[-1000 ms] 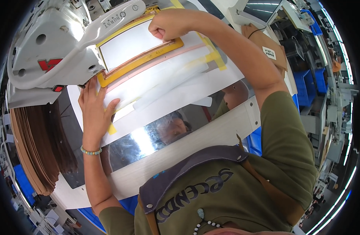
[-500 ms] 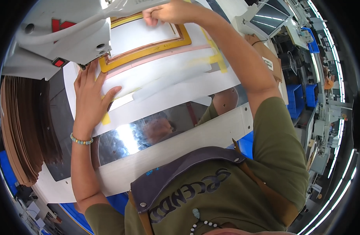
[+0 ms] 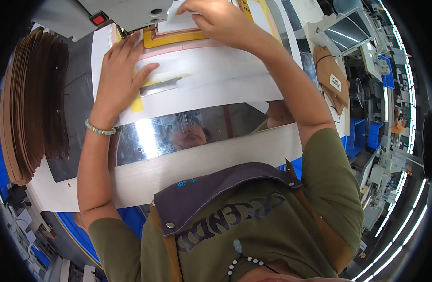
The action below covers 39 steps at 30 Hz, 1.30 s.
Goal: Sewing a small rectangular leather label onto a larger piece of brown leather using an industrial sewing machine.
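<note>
My left hand [image 3: 119, 75] lies flat, fingers spread, on a large white template sheet [image 3: 216, 89] on the machine table. Its fingertips rest by a strip of yellow tape and a grey slot. My right hand [image 3: 216, 19] reaches to the top of the view and presses a small white piece [image 3: 176, 21] inside a yellow-bordered frame [image 3: 173, 40], just under the grey sewing machine head [image 3: 127, 11]. Neither hand grips anything.
A shiny metal plate [image 3: 178, 134] mirrors the person below the sheet. A fanned stack of brown leather pieces [image 3: 33, 98] lies at the left. Brown tagged pieces [image 3: 331, 77], a screen [image 3: 347, 33] and blue bins [image 3: 361, 136] stand at the right.
The view has tilted down, so the machine head and frame sit higher in the picture. My right hand has moved left onto the white piece in the frame; the left hand stays flat.
</note>
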Each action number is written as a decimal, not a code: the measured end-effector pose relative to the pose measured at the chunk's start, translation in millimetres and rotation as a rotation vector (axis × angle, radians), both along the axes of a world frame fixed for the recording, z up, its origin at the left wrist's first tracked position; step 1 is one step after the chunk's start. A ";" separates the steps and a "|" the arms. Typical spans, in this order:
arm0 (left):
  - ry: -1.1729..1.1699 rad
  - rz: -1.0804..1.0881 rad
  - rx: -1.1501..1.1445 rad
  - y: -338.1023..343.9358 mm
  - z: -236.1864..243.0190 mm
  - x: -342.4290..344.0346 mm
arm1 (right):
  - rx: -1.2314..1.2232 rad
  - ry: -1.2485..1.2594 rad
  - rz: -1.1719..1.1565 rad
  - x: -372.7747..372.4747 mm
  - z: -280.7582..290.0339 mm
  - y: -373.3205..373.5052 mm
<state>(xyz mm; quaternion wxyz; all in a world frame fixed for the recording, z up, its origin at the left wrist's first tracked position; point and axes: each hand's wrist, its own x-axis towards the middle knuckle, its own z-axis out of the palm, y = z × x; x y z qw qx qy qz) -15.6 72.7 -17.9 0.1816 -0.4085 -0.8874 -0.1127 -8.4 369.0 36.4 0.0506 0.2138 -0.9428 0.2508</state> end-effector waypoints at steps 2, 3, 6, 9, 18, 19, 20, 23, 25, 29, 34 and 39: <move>-0.067 0.010 0.052 -4.1 6.5 3.1 | -0.019 0.081 -0.041 27.1 7.2 16.6; -0.129 0.024 0.098 -6.5 10.6 5.9 | 0.082 0.066 0.061 39.6 11.3 21.3; -0.138 0.025 0.092 -5.8 21.5 14.7 | 0.192 0.153 0.197 73.1 5.7 23.4; -0.101 -0.026 0.020 -8.0 23.1 29.7 | 0.161 0.159 0.219 103.8 -16.6 25.0; -0.197 0.022 -0.064 -13.8 40.2 89.0 | 0.101 0.245 0.169 109.4 -1.0 25.8; -0.168 0.018 -0.005 -21.0 48.9 80.6 | 0.072 0.237 0.155 108.3 2.4 20.6; -0.136 0.068 0.020 -33.6 59.3 68.4 | 0.054 0.252 0.141 108.2 2.1 17.1; 0.230 0.287 0.135 -91.3 115.0 43.0 | 0.004 0.298 0.161 113.7 4.4 10.5; 0.386 0.513 0.072 -141.3 140.9 13.0 | -0.015 0.285 0.141 115.5 -0.8 15.9; 0.513 0.808 -0.166 -282.2 158.6 -39.5 | -0.158 0.320 0.101 111.3 3.9 18.6; 0.181 0.946 -0.412 -337.5 158.0 -82.6 | -0.189 0.316 0.054 110.6 2.9 18.3; 0.243 0.848 -0.643 -354.1 166.2 -118.0 | -0.159 0.306 0.109 111.9 2.2 16.3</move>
